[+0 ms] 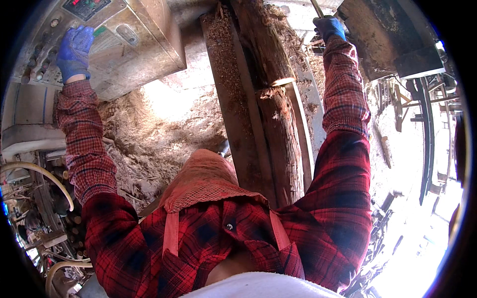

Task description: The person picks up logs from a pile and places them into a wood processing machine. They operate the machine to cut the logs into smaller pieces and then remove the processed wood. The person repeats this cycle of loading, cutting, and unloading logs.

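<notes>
My left hand [75, 52], in a blue glove, rests at the front of a metal control box [144, 44] at the upper left. Its fingers are curled by a row of knobs [45, 63]; whatever they hold is hidden. My right hand [329, 27], also gloved in blue, is closed round a thin lever [317, 7] at the upper right. Between my arms a rough, bark-covered log [280, 144] lies lengthwise on a metal bed. Beyond its pale cut end, a second log piece [261, 42] runs to the far edge.
Sawdust [159, 124] is heaped left of the metal bed [238, 104], and more coats its plates. A dark metal housing [392, 37] stands at the right. Pale hoses [44, 171] and wood pieces lie at the left. Bright glare washes out the lower right.
</notes>
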Available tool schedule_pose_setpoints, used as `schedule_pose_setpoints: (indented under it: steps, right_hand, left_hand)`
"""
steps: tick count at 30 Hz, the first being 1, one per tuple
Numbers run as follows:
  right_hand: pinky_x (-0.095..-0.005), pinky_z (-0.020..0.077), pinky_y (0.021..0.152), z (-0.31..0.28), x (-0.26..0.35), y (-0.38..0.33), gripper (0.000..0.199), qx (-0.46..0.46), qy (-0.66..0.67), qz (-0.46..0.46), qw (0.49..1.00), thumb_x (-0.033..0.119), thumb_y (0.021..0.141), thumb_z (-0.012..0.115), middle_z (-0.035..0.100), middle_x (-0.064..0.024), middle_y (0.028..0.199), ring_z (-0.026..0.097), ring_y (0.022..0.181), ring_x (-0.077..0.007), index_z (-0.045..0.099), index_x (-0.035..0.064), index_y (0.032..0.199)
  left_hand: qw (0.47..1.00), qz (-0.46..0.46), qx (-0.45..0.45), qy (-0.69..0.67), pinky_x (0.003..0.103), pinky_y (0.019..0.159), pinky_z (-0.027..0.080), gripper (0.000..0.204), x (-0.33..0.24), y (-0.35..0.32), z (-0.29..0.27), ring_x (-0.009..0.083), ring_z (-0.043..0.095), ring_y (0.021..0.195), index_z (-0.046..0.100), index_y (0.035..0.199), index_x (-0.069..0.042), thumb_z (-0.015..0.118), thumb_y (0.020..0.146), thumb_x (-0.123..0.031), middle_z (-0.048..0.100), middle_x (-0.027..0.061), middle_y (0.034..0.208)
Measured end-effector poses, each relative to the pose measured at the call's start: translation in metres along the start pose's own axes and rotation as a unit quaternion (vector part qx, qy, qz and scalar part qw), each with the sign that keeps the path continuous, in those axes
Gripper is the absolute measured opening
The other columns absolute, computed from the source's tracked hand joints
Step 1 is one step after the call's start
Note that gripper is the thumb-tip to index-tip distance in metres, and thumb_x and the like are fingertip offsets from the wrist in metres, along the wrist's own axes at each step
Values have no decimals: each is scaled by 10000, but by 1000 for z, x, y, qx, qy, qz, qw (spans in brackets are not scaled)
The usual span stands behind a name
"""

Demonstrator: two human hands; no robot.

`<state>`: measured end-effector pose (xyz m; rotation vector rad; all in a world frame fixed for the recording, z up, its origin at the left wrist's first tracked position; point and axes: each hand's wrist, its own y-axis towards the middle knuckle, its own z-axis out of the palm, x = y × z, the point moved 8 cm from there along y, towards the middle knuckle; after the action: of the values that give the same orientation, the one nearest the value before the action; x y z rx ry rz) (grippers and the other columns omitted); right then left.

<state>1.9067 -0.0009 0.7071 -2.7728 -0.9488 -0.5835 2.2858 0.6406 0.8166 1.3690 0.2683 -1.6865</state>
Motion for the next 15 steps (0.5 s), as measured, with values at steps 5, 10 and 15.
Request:
schedule_pose_setpoints:
  steps: [5, 10, 15]
  right_hand:
    - [-382, 514, 744, -5, 4, -2, 353, -8, -13, 1, 1000, 416, 744, 553, 696, -82, 738, 681, 764, -249, 720, 105, 761]
    - [-386, 515, 735, -5, 2, -4, 354, -1, -3, 0, 1000, 418, 746, 566, 698, -87, 753, 680, 771, -251, 719, 99, 769]
    - [-374, 512, 692, -10, 4, -8, 344, -32, 1, -9, 999, 410, 751, 576, 688, -76, 707, 675, 714, -230, 717, 97, 766]
  left_hand:
    - [886, -154, 356, -253, 425, 1164, 122, 467, -9, -11, 36, 328, 281, 1361, 307, 1371, 72, 283, 987, -193, 341, 252, 1418]
    - [881, -111, 275, -369, 535, 1092, 266, 417, -11, -10, 33, 462, 349, 1275, 339, 1310, 81, 327, 939, -107, 357, 311, 1367]
    - [987, 10, -114, 115, 536, 1097, 257, 427, -11, -8, -4, 467, 323, 1291, 312, 1319, 87, 323, 946, -121, 330, 313, 1381]
